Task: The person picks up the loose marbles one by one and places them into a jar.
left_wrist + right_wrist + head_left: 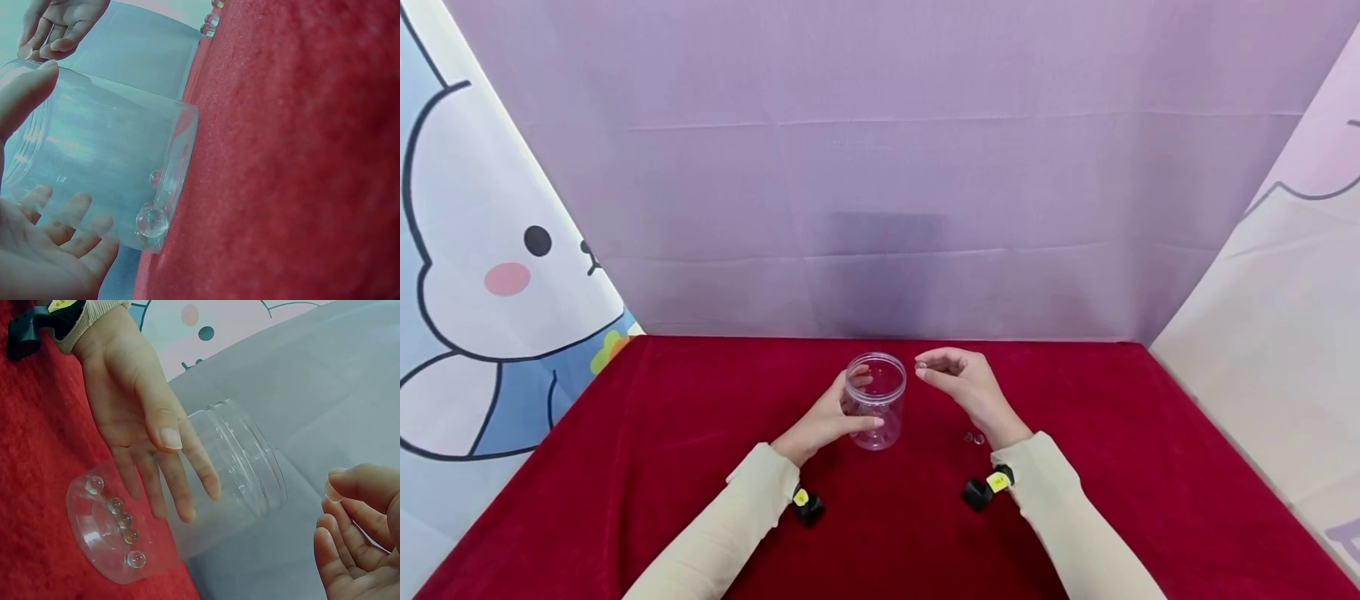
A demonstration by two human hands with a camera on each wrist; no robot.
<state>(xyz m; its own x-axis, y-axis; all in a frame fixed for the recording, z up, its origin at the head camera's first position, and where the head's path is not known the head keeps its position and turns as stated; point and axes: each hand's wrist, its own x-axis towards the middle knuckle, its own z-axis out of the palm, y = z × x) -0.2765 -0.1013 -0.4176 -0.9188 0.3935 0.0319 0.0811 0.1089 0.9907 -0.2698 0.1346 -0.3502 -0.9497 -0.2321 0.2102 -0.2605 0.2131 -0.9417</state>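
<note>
A clear plastic jar (889,417) without a lid stands upright on the red cloth. My left hand (827,421) grips its side, the thumb in front and the fingers curled around the back. Several clear glass marbles (125,520) lie on the jar's bottom in the right wrist view. Just right of the jar's rim and apart from it, my right hand (966,382) pinches another clear marble (333,492) between thumb and fingertip. Below that hand, loose marbles (978,438) rest on the cloth.
A red velvety cloth (700,417) covers the table. Behind it hangs a plain lilac curtain (880,167), with cartoon-printed panels (467,250) at the sides. A black wrist camera (977,494) hangs under the right wrist, another (809,509) beside the left.
</note>
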